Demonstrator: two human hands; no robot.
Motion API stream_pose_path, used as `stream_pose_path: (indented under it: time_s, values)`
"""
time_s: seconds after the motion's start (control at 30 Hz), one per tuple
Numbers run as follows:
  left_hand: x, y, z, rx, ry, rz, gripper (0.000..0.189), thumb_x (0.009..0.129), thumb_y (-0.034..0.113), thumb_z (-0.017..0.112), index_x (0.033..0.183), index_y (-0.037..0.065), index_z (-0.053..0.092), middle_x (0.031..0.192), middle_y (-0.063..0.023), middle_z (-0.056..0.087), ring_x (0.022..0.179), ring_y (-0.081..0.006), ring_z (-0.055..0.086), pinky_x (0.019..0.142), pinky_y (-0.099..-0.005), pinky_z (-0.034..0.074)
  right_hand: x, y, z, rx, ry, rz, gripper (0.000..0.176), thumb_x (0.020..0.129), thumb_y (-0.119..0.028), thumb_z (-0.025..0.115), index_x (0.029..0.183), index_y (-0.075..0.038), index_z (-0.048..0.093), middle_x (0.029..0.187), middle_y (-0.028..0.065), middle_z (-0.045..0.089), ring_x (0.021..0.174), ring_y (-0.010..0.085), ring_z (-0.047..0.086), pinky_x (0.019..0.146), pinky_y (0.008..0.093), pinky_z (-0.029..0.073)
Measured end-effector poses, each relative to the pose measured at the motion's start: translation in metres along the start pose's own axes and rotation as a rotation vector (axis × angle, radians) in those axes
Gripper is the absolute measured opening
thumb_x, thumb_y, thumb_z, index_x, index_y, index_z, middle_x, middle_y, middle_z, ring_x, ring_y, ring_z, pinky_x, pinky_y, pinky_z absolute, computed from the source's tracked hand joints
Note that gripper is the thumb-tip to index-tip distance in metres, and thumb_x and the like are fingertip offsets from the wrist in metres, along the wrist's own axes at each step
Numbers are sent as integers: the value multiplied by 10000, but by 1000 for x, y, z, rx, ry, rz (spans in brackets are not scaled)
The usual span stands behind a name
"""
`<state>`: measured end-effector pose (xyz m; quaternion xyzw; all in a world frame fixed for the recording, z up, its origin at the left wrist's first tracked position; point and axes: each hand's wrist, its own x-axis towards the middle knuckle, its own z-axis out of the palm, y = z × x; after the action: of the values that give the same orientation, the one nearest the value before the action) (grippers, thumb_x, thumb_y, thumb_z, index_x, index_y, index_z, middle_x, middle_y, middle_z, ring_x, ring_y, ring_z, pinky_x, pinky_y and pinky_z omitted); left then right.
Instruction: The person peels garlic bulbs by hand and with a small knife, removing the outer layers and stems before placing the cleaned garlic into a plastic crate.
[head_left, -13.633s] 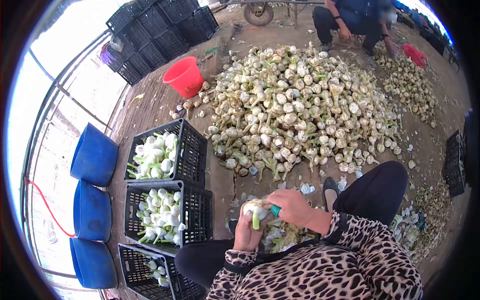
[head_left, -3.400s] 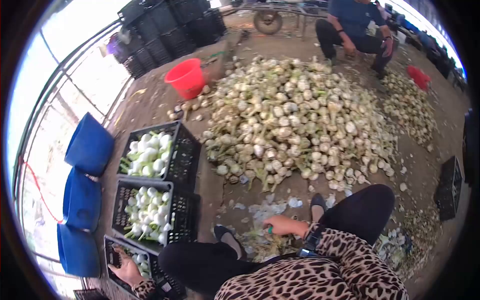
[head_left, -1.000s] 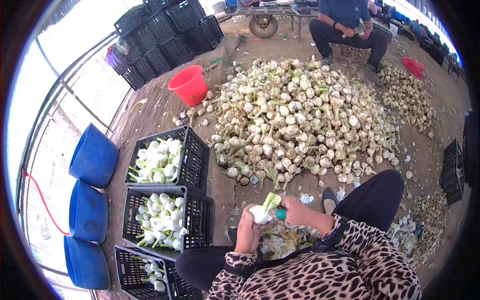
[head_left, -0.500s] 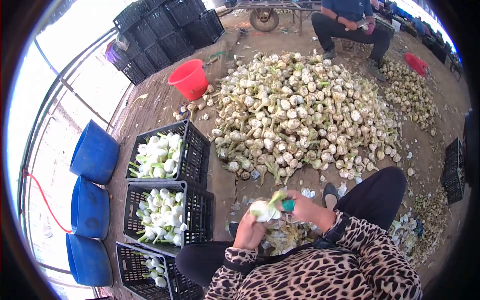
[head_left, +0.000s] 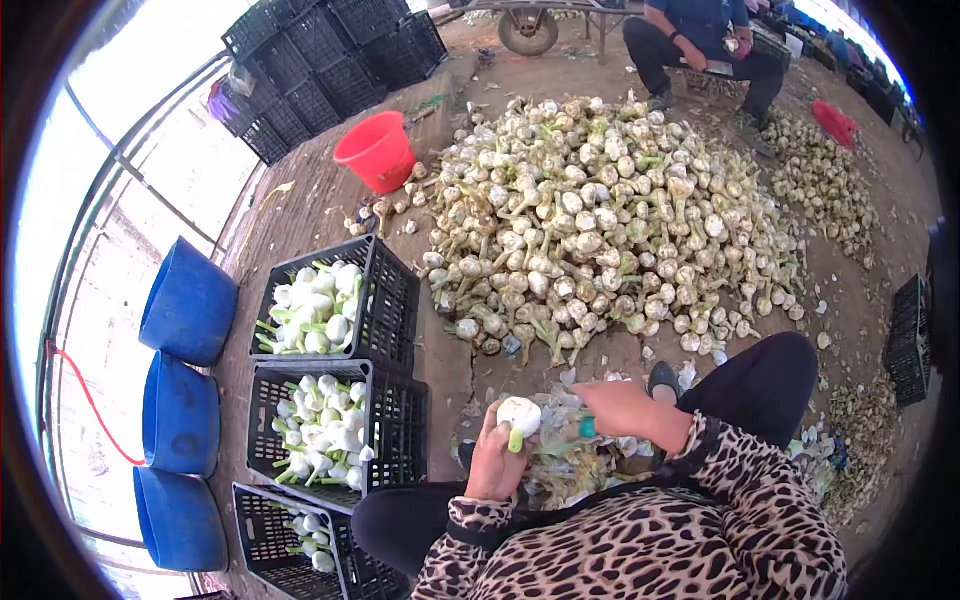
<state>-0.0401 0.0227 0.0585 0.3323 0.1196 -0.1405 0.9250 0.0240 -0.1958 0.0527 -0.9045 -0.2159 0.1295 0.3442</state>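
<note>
A white bulb with a short green stem is held in my left hand, its fingers wrapped round it from below. To the right of it is my right hand, closed round a green-handled tool; the rest of the tool cannot be made out. Beneath both hands lies a heap of pale peelings. In front spreads a large pile of untrimmed bulbs.
Black crates of white bulbs stand at the left, beside blue tubs. A red bucket and stacked black crates are farther back. Another person sits beyond the pile, holding a blade.
My right hand has moved away from the bulb, to the right and slightly down. The bulb has turned, its green stem now pointing down toward me. The other person's hands have moved apart.
</note>
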Motion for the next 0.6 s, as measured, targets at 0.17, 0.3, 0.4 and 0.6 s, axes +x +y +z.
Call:
stream_pose_path:
  time_s: [0.17, 0.3, 0.4, 0.6]
  values:
    - [2, -2, 12, 34, -24, 61, 374, 894, 185, 546, 1226, 86, 405, 1141, -92, 529, 1034, -228, 549, 869, -360, 476, 3, -58, -7, 360, 195, -209, 297, 757, -117, 599, 1048, -57, 602, 901, 159, 628, 828, 361, 599, 712, 420, 482]
    - [0, 3, 16, 87, 58, 57, 344, 878, 55, 526, 1200, 64, 407, 1124, -87, 522, 1006, -193, 537, 860, -331, 463, 7, -48, 7, 210, 263, -285, 304, 722, -65, 587, 1024, -51, 616, 892, 142, 626, 809, 339, 596, 702, 407, 484]
    - [0, -4, 11, 121, 112, 87, 348, 877, 9, 530, 1198, 66, 407, 1111, -78, 526, 1005, -149, 533, 837, -278, 468, 2, -55, 3, 107, 264, -291, 301, 713, -52, 576, 1013, -37, 608, 904, 114, 626, 830, 305, 601, 698, 393, 492]
    - [0, -6, 2, 74, 99, 47, 378, 879, 100, 583, 1218, 46, 424, 1109, -85, 548, 996, -184, 558, 862, -319, 472, 5, -61, 8, -105, 337, -402, 227, 714, -80, 575, 936, -34, 566, 845, 73, 597, 824, 247, 592, 661, 345, 507]
